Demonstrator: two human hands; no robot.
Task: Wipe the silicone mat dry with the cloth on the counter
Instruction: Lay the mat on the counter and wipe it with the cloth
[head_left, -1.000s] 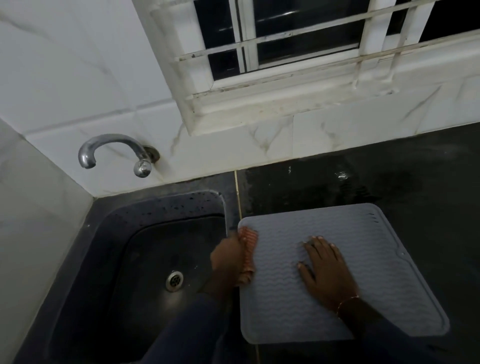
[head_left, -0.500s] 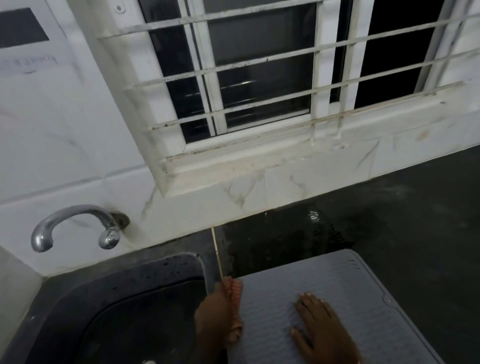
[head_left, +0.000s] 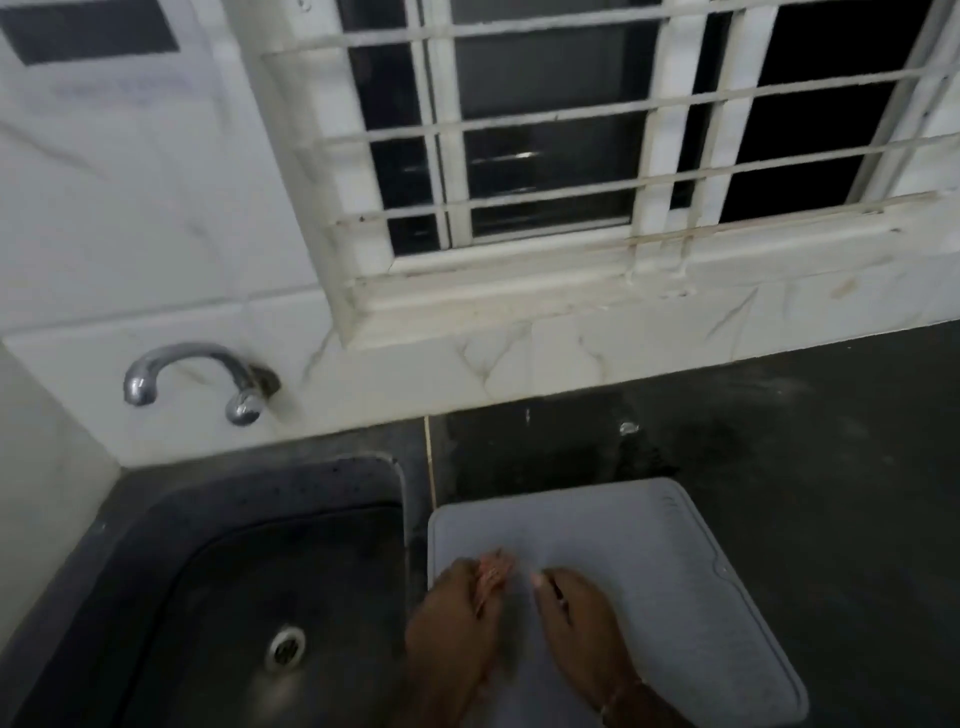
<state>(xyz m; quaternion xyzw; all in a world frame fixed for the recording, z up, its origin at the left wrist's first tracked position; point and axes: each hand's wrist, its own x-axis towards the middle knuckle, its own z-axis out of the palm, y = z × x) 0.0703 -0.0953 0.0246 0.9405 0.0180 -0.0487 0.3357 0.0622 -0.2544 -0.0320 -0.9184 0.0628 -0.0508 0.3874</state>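
Mat (head_left: 680, 566): grey, flat on the dark desk (head_left: 831, 457), just right of the sink (head_left: 249, 486).
Cloth (head_left: 492, 574): pinkish, bunched, on the mat's left part.
Left hand (head_left: 457, 621): fingers curled round the cloth, pressing it to the mat.
Right hand (head_left: 584, 623): flat on the mat, fingers straight and close together, just beside the cloth.
Tap (head_left: 192, 364): chrome, on the tiled wall above the sink.
Window (head_left: 571, 156): barred, behind the desk.
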